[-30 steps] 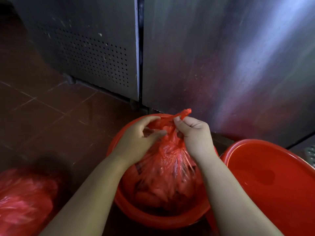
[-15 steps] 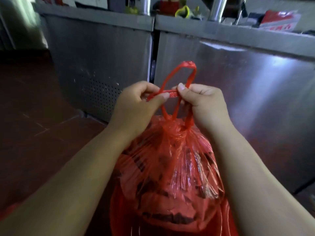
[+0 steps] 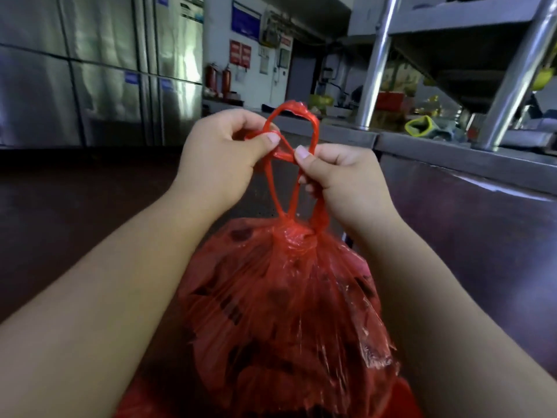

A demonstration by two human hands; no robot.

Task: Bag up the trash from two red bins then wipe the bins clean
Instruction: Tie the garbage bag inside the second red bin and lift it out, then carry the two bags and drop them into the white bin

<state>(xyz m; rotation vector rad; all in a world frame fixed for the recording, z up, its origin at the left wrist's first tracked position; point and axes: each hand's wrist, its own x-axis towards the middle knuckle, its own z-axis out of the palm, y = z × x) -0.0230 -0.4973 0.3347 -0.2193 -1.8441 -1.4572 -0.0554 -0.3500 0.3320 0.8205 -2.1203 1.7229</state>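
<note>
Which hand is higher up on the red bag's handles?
The left hand: it pinches the handles nearer their top loop, while the right hand holds them lower, closer to the neck of the red bag.

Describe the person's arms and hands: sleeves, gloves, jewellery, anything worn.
Both are bare. The left hand and right hand wear no gloves, and no rings show on the visible fingers. The left forearm and right forearm carry no sleeve, watch or bracelet up to the frame's edge. The thumbnails are short and look unpainted.
</note>
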